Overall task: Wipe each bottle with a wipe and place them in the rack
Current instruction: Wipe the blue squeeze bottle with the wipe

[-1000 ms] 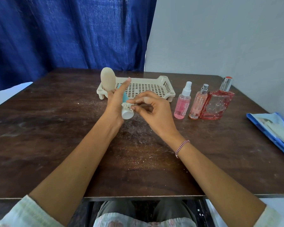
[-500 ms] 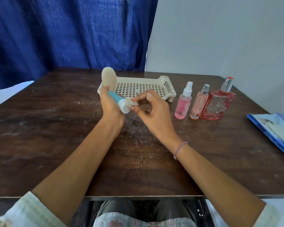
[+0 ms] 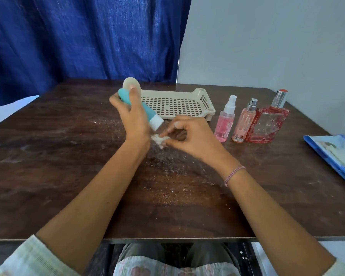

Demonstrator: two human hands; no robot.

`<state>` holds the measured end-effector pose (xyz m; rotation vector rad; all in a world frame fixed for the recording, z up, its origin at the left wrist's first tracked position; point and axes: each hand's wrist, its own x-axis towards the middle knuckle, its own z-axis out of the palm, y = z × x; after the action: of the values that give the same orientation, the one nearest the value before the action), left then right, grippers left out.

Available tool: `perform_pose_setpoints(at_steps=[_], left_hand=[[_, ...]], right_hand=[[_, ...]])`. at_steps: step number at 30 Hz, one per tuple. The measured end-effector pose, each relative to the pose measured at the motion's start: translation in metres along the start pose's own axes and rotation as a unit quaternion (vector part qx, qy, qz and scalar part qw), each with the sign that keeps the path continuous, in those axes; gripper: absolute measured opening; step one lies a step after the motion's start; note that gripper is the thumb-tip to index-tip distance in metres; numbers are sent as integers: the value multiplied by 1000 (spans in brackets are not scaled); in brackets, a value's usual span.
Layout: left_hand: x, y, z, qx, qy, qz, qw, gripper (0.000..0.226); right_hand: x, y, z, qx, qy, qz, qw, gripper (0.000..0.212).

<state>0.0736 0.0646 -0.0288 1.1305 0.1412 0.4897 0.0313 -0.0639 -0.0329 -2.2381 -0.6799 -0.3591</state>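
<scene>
The left hand (image 3: 134, 122) holds a blue-green bottle (image 3: 144, 110) up above the brown surface (image 3: 68, 166). Its fingers (image 3: 133, 95) are curled tight round the bottle. The bottle is tilted, with its white cap (image 3: 156, 122) pointing down and to the right.

The right hand (image 3: 193, 137) is just beside it, low over the surface. Its thumb and fingertips are pressed together on a small, scrunched white wipe (image 3: 160, 139). The wipe sits just under the cap. I cannot tell if it touches the cap.

Behind the hands is a cream rack (image 3: 173, 104) with lots of little holes. A cream bottle (image 3: 130, 85) stands up at the rack's left end, partly hidden by the left hand.

To the right of the rack, three pink bottles stand in a row, close together: a small spray bottle (image 3: 225, 121), a thin bottle (image 3: 244, 123) with a silver top, and a big glass bottle (image 3: 267, 124).

A blue pack of wipes (image 3: 335, 154) lies at the right edge of the surface, well apart from the hands. A pink bracelet (image 3: 234, 175) is on the right wrist.
</scene>
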Motion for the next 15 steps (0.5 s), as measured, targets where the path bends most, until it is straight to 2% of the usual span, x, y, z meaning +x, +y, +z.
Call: perform_pose_setpoints(at_steps=[2, 6, 10, 13, 15], left_hand=[[1, -2, 0, 44, -18, 62, 997, 26], [-2, -4, 0, 103, -52, 145, 983, 27], [-5, -4, 0, 145, -65, 201, 967, 30], [-3, -6, 0, 171, -73, 229, 955, 34], [-2, -7, -1, 188, -87, 246, 947, 36]], right_hand=[[-1, 3, -6, -30, -63, 29, 997, 22], [-2, 0, -9, -45, -89, 30, 995, 28], [-1, -3, -9, -119, -128, -8, 985, 38], [-2, -3, -11, -134, -99, -21, 986, 39], [-3, -4, -13, -107, -22, -27, 994, 35]])
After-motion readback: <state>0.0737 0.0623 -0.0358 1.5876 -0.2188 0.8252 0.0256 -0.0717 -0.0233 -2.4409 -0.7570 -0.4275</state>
